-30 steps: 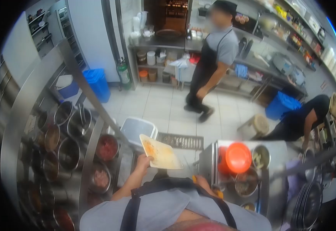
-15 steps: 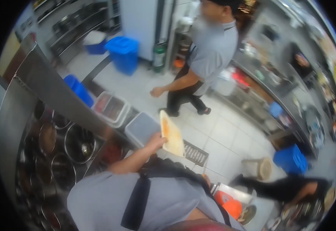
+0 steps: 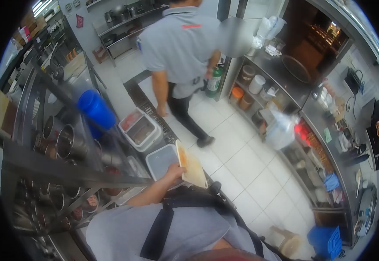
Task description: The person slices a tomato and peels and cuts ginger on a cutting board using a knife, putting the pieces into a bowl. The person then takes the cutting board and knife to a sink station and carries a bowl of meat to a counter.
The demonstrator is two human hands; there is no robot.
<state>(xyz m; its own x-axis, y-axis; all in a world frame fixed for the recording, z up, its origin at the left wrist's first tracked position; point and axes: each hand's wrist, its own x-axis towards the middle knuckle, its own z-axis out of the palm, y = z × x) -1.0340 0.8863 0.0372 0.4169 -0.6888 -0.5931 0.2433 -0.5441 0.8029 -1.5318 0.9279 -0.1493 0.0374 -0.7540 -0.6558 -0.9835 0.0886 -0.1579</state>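
My left hand point(image 3: 176, 171) is closed round the near edge of a cream cutting board point(image 3: 193, 172) with an orange stain on its face. The board is tilted, out in front of my body. Just left of the hand, below it, is a plastic container with a whitish lid point(image 3: 160, 158). Beyond that stands a white-rimmed container point(image 3: 142, 132) with reddish and brown contents. My right hand does not show.
A co-worker point(image 3: 180, 48) in a grey shirt walks ahead, turned away. Steel pots point(image 3: 70, 141) and a blue bin point(image 3: 94, 108) stand on the left. Along the right runs a steel counter point(image 3: 280, 80) with shelves. A blue crate point(image 3: 325, 240) stands at lower right.
My view has swung, bringing more of the left-hand shelving and pots into sight. The co-worker has moved left and turned their back. My left hand still grips the cutting board.
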